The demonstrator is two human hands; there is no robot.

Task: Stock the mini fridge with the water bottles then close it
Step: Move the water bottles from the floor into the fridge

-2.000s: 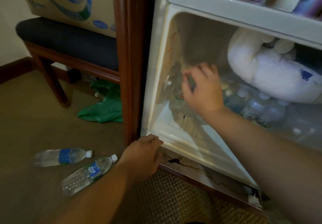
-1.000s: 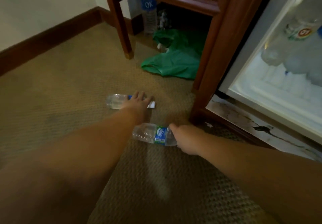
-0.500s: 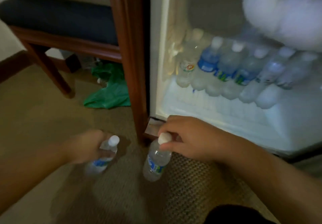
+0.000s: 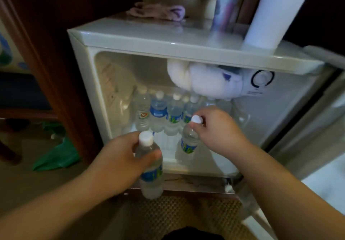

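The white mini fridge (image 4: 168,40) stands open in front of me. Its door (image 4: 317,118) is swung out to the right. Several water bottles (image 4: 158,113) stand in a row at the back of the fridge floor. My left hand (image 4: 119,157) grips a clear water bottle (image 4: 151,174) with a blue label around its neck, upright, just in front of the fridge's lower edge. My right hand (image 4: 216,127) pinches the white cap of a second bottle (image 4: 188,141), which stands upright on the fridge floor in front of the row.
A white plush toy (image 4: 205,81) fills the upper right of the fridge interior. On top of the fridge are a paper towel roll (image 4: 274,14), a tall can (image 4: 225,6) and a pink cloth (image 4: 156,11). A dark wooden cabinet post (image 4: 61,83) stands left; a green bag (image 4: 57,155) lies on the carpet.
Both hands picked a bottle off the carpet and lifted them to the fridge. The right bottle now stands inside on the fridge floor; the left one is held at the front edge.
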